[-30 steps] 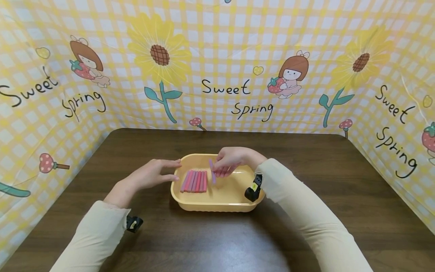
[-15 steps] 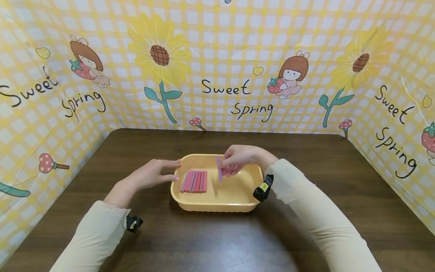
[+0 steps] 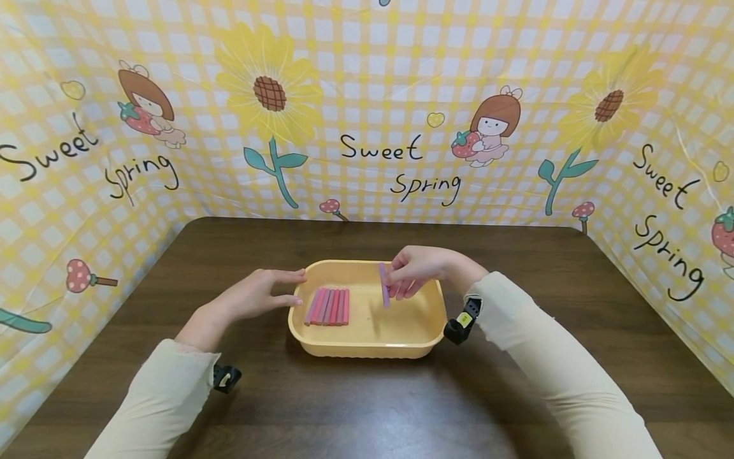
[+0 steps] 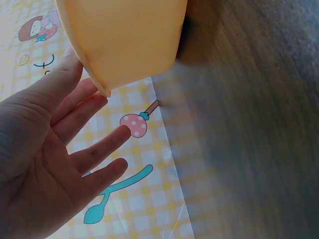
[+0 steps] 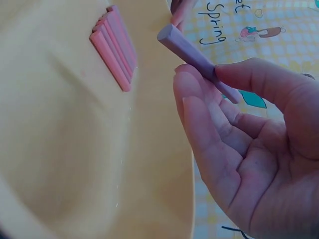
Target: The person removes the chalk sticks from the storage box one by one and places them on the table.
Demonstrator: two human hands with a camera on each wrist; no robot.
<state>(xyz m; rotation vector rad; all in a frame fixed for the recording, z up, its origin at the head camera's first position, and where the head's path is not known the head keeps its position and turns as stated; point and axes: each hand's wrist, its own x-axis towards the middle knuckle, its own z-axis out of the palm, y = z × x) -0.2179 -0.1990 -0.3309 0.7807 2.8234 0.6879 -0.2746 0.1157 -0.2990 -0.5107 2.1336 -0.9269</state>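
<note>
A smooth purple round stick (image 3: 384,285) is pinched between the thumb and fingers of my right hand (image 3: 418,271), above the right half of a yellow plastic tray (image 3: 367,345). In the right wrist view the stick (image 5: 187,47) slants, with its thick flat end towards the camera. My left hand (image 3: 249,293) reaches to the tray's left end, thumb and index fingertips at the rim. The left wrist view shows its other fingers (image 4: 102,152) spread and fairly straight. A row of several pink, red and purple sticks (image 3: 328,306) lies side by side in the tray's left part.
The tray stands on a dark brown wooden table (image 3: 344,408). Behind and at both sides hangs a yellow checked cloth (image 3: 378,83) printed with flowers, figures and lettering. Both wrists wear small black cameras (image 3: 463,322) below cream sleeves.
My right hand has moved to the right, carrying the purple stick away from the row. My left hand, the tray and the row of sticks have stayed in place.
</note>
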